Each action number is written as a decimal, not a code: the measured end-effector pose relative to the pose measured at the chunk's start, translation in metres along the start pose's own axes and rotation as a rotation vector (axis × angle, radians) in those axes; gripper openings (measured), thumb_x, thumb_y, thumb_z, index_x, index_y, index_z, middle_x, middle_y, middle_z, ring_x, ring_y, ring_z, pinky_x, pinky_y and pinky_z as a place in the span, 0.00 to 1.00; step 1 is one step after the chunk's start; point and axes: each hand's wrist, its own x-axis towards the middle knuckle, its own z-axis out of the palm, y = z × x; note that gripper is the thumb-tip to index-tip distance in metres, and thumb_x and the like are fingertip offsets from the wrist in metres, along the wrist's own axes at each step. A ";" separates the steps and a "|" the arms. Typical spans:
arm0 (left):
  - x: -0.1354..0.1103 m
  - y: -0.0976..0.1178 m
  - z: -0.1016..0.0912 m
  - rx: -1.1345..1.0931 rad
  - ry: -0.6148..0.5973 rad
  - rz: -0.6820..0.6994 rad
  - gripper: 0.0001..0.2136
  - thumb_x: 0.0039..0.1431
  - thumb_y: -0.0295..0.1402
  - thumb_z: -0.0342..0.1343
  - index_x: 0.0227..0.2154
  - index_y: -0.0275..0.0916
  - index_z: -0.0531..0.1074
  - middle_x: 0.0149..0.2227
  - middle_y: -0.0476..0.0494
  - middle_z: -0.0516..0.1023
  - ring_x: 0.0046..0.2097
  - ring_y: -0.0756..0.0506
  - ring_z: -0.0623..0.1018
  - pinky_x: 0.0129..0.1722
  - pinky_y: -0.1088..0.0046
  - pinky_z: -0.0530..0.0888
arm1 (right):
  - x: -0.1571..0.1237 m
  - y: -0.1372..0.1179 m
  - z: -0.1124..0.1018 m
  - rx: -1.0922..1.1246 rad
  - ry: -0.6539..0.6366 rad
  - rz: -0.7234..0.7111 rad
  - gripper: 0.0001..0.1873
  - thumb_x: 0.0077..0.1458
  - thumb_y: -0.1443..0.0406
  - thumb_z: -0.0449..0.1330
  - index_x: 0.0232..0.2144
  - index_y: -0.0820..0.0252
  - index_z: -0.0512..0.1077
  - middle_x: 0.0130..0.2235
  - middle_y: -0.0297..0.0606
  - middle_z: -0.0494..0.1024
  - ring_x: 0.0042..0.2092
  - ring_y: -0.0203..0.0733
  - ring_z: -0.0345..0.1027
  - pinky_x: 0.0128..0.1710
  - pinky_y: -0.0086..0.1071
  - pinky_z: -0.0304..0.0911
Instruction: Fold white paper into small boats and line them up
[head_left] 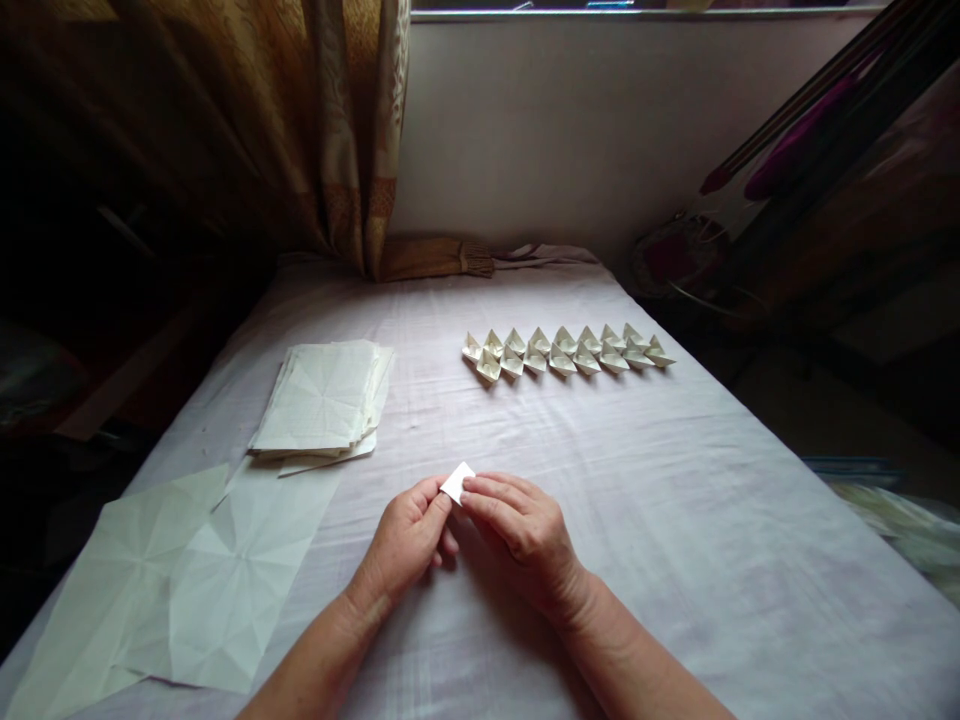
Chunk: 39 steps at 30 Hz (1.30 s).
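Observation:
Both of my hands meet over the pale cloth near the front of the table. My left hand (409, 540) and my right hand (517, 530) pinch a small folded white paper piece (457, 482) between their fingertips; only its upper corner shows. Farther back, two rows of several small folded paper boats (566, 352) lie side by side on the cloth.
A stack of creased white sheets (326, 405) lies at the left middle. Larger creased sheets (180, 580) are spread at the front left. The table's cloth (675, 520) runs to a wall; a curtain (330, 130) hangs at the back left, and dark clutter (810, 200) stands to the right.

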 end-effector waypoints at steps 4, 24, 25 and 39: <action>-0.001 0.009 -0.004 -0.097 -0.040 -0.010 0.20 0.51 0.40 0.55 0.44 0.34 0.75 0.31 0.43 0.78 0.33 0.47 0.77 0.20 0.81 0.68 | -0.001 0.001 0.001 -0.019 -0.001 -0.012 0.08 0.62 0.67 0.57 0.39 0.57 0.77 0.41 0.39 0.83 0.43 0.43 0.77 0.43 0.35 0.75; 0.002 0.008 -0.007 -0.279 -0.086 -0.102 0.25 0.42 0.40 0.68 0.44 0.35 0.75 0.30 0.47 0.77 0.29 0.51 0.73 0.23 0.82 0.68 | -0.007 0.002 0.002 0.269 -0.069 0.327 0.14 0.60 0.67 0.57 0.46 0.54 0.76 0.52 0.44 0.77 0.52 0.44 0.72 0.51 0.39 0.70; 0.002 0.008 -0.007 -0.273 -0.077 -0.100 0.25 0.42 0.40 0.68 0.44 0.35 0.75 0.30 0.47 0.77 0.30 0.51 0.74 0.23 0.82 0.68 | -0.007 0.003 0.002 0.280 -0.038 0.380 0.14 0.60 0.67 0.56 0.46 0.55 0.76 0.50 0.44 0.78 0.49 0.43 0.74 0.48 0.37 0.71; 0.001 0.003 -0.010 -0.259 -0.122 -0.077 0.21 0.44 0.40 0.66 0.42 0.38 0.76 0.34 0.46 0.78 0.32 0.50 0.75 0.28 0.80 0.71 | 0.001 -0.002 -0.006 0.381 -0.168 0.632 0.13 0.60 0.62 0.55 0.30 0.59 0.77 0.27 0.33 0.79 0.28 0.35 0.71 0.28 0.24 0.65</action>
